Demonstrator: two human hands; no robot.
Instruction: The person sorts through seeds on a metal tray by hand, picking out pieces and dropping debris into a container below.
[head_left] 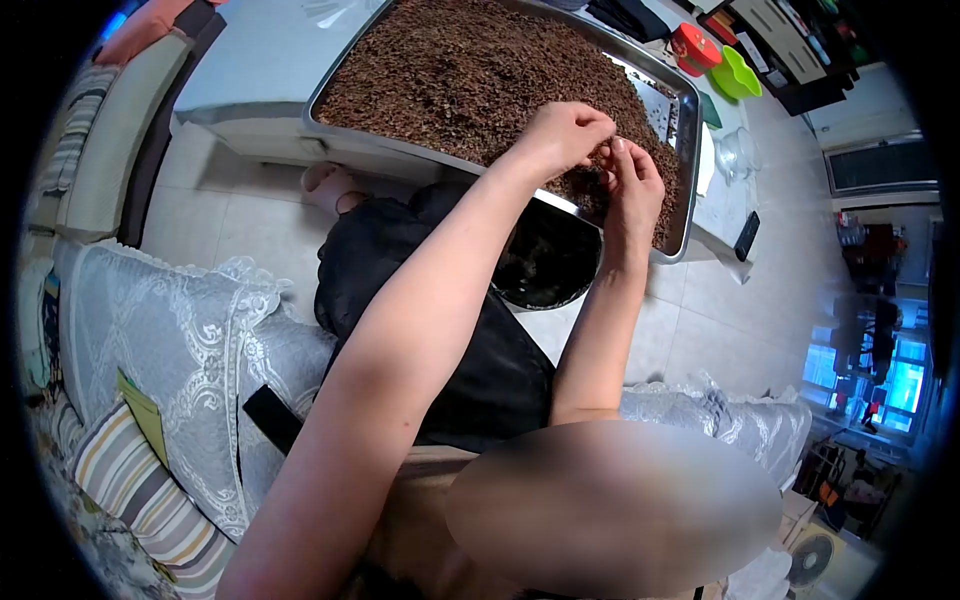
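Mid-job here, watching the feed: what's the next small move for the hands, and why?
Probably ease the left hand slightly away from the right hand, over the brown crumbly heap. Both are pinched together there; whatever lies between them is too small to make out, and the tray below would likely catch dropped bits.

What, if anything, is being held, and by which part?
Cannot be told: the left hand and right hand are close together above the tray, but anything pinched there is too small to make out.
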